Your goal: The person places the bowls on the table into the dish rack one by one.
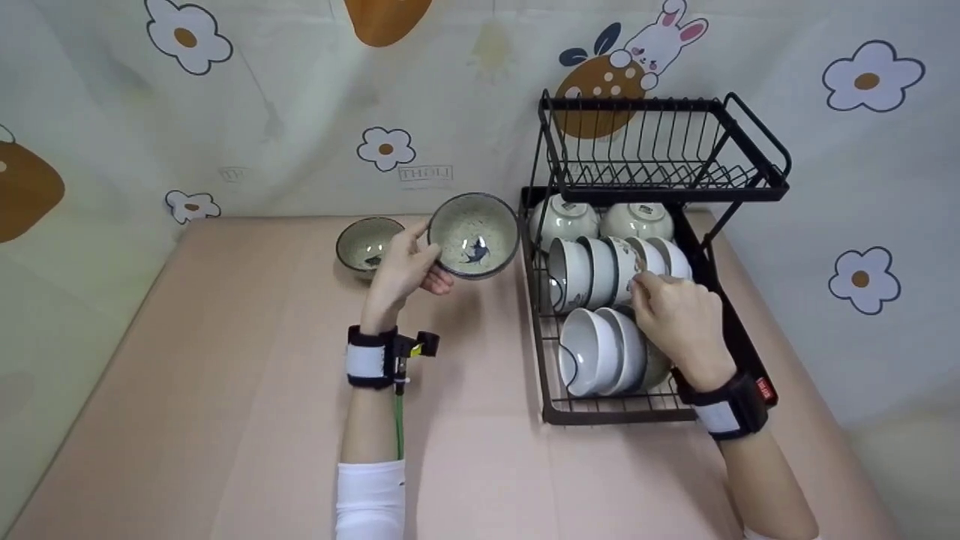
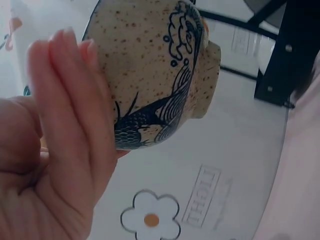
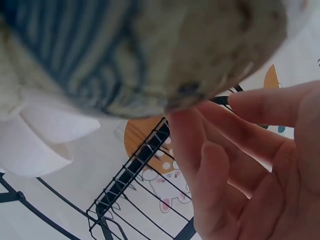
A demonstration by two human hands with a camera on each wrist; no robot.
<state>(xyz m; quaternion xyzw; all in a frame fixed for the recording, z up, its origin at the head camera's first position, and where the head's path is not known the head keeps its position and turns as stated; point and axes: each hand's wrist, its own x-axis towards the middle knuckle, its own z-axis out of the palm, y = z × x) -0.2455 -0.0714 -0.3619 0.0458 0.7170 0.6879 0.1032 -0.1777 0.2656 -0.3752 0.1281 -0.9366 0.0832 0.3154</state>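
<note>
My left hand (image 1: 405, 270) holds a speckled grey-green bowl (image 1: 474, 234) by its left side, thumb at the rim and fingers behind. The bowl's inside, with a dark blue fish, faces the head camera. Blue fish and wave patterns cover its outer wall (image 2: 145, 70) in the left wrist view. A similar bowl (image 1: 364, 244) sits on the table behind that hand. Over the rack's right side, my right hand (image 1: 682, 319) has its fingertips by the middle-row bowls. From the right wrist, its thumb and fingers (image 3: 210, 175) stand apart; a blue-patterned speckled bowl (image 3: 200, 50) partly hides the fingertips.
A black two-tier dish rack (image 1: 551, 416) stands on the right. White bowls (image 1: 589, 352) lean in its front row, more bowls (image 1: 570, 274) in the middle, and upturned bowls (image 1: 637, 221) lie behind. The upper tier (image 1: 660, 187) overhangs the back. A patterned cloth (image 1: 300, 112) hangs behind the table.
</note>
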